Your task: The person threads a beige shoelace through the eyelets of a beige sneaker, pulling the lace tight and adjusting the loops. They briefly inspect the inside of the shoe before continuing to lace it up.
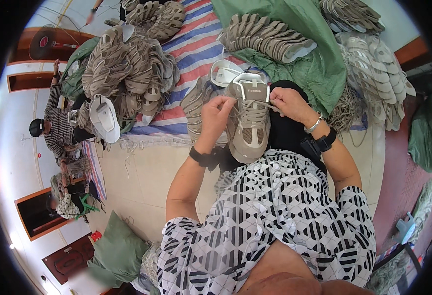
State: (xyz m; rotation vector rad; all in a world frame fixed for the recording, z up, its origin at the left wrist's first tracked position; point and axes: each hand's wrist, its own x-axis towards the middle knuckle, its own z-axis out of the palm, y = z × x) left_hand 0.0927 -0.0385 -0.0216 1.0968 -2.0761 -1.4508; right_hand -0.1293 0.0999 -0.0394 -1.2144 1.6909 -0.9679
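Note:
A beige-grey sneaker upper [248,136] rests on my lap with its toe pointing toward me and its padded tongue at the far end. A flat beige shoelace [252,105] criss-crosses up its front. At the left edge of the upper, my left hand [216,117] is closed in a pinch at the lace. On the other side, my right hand [294,105] pinches a stretch of the same lace, which runs out from the top eyelets. A stack of similar uppers [194,109] stands just left of my left hand. Behind the tongue lies a white-lined upper [225,73].
Nested shoe uppers [267,39] lie on a green sheet [319,61]. A large heap of uppers [112,66] covers the striped cloth [196,29] at left; more uppers [371,73] and loose laces [344,109] are at right. Other people [56,130] sit at far left.

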